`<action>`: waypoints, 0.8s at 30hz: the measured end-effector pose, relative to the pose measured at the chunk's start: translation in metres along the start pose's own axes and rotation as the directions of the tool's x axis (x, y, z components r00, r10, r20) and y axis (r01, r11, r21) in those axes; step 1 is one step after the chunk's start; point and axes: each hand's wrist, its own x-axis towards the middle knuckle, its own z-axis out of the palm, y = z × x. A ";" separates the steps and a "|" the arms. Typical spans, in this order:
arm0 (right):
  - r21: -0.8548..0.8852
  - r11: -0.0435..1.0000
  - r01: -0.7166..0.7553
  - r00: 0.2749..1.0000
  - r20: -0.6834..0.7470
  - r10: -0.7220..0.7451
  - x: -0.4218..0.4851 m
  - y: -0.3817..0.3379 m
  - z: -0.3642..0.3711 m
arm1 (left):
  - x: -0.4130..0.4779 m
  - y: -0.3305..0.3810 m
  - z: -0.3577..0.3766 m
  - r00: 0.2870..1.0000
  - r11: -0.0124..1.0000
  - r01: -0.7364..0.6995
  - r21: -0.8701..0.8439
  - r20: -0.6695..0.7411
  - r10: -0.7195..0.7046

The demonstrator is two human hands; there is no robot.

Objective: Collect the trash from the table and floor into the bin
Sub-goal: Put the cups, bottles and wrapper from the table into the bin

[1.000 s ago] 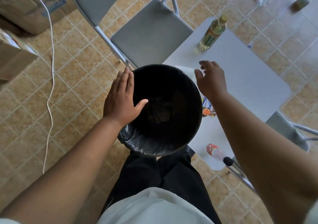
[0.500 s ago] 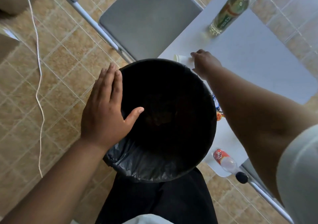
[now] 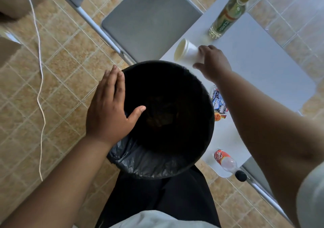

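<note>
The right hand (image 3: 213, 62), in the upper middle of the frame, is closed around the base of a white cup (image 3: 185, 52). The cup is tipped on its side with its open mouth facing the upper left, and it sits over the near left corner of the table (image 3: 263, 66), just beyond the bin's far rim. Whether the cup is touching the tabletop cannot be told.

The left hand (image 3: 109, 108), at centre left, lies flat on the left rim of the bin (image 3: 166, 119), fingers together along the outside and the thumb hooked over into the opening; it grips nothing else. The bin is round, dark inside and lined with a black bag (image 3: 140, 161) that bunches at the lower edge. It fills the centre of the frame, in front of the person's dark trousers.

Right of the bin, on the table, a wrapper (image 3: 218, 103) with blue and orange print lies partly under the right forearm. Lower right, a clear bottle (image 3: 226, 161) with a red label lies on its side at the table edge, its black cap hanging past it. At the upper right an upright bottle of yellowish liquid (image 3: 226, 17) stands on the table.

A grey chair (image 3: 149, 20) occupies the upper centre, and a white cable (image 3: 41, 80) runs down the tiled floor (image 3: 66, 73) on the left.
</note>
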 end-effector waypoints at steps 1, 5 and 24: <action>0.035 0.999 0.006 0.999 -0.035 -0.005 -0.007 -0.004 -0.011 | 0.000 0.000 0.001 1.000 1.000 0.001 -0.001 0.007 -0.001; 0.139 0.989 0.041 0.982 -0.188 -0.014 -0.051 -0.024 -0.058 | 0.000 0.000 0.002 0.999 1.000 0.010 0.004 0.038 -0.010; 0.223 0.957 -0.187 0.981 0.088 0.171 -0.213 -0.130 -0.007 | 0.000 0.000 -0.011 0.996 0.997 0.019 -0.079 0.089 -0.012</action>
